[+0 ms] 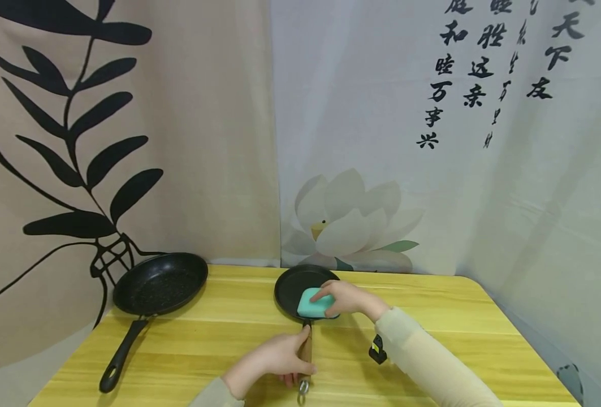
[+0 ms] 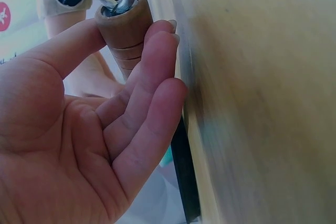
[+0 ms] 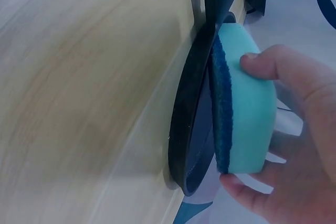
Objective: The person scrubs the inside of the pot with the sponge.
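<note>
Sponge [image 1: 314, 303] under right hand [image 1: 345, 298], inside small pan [image 1: 291, 285].

Yellow wooden table [image 1: 432, 316], printed curtains [image 1: 381, 141]

Two pans: a small one [image 1: 300, 282] and a larger one [image 1: 160, 282]. One sponge [image 1: 314, 303]. One desk [image 1: 432, 316]. Two hands: left [image 1: 275, 359], right [image 1: 346, 298].

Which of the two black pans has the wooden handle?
The smaller pan mid-table, under the green sponge; left hand grips its handle. The larger pan has a black handle.
</note>
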`<state>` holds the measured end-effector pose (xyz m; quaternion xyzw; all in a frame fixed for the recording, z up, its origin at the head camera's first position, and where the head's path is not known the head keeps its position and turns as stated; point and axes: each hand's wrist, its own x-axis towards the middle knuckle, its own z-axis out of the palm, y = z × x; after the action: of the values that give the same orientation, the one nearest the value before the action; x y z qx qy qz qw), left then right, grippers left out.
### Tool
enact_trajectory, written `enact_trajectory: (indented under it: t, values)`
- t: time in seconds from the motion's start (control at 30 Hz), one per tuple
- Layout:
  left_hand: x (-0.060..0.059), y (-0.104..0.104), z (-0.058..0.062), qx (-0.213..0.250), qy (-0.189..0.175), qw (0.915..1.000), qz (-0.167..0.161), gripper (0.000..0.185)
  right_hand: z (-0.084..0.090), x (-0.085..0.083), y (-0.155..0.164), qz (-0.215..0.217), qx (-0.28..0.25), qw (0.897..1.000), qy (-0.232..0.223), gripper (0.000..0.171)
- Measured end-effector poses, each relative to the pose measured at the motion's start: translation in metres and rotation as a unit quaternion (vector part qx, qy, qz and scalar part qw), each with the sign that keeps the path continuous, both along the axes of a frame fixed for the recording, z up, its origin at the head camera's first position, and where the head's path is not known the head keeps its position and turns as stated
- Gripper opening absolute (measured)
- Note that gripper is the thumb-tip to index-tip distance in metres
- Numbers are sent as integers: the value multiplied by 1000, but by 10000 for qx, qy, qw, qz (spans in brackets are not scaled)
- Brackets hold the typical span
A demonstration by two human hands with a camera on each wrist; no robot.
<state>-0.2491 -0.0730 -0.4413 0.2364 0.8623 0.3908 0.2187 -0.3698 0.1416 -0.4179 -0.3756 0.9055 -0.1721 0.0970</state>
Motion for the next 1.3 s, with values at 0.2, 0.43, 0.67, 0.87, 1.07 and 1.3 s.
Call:
enact_trajectory:
  t: [0.2, 0.43, 0.67, 0.87, 1.07, 1.3]
  values:
    - [0, -1, 0, 79, -14, 10000, -3, 88, -1, 0, -4, -58, 19, 10000, -41, 43]
    - [-1, -4, 2, 105, -26, 9999, 28, 88, -2, -3, -10, -18, 120, 9999, 58, 43]
    - [-1, -6, 4, 43, 7, 10000, 61, 88, -2, -5, -16, -31, 97, 9999, 0, 44]
    - [-3, -5, 4, -20, 44, 9999, 92, 88, -5, -6, -20, -14, 45, 10000, 10, 44]
    - [0, -2, -1, 19, -17, 10000, 81, 87, -13, -3, -21, -26, 62, 10000, -1, 44]
    - [-1, -1, -3, 126, -110, 9998, 74, 86, -18, -3, -25, 33, 4, 9996, 284, 43]
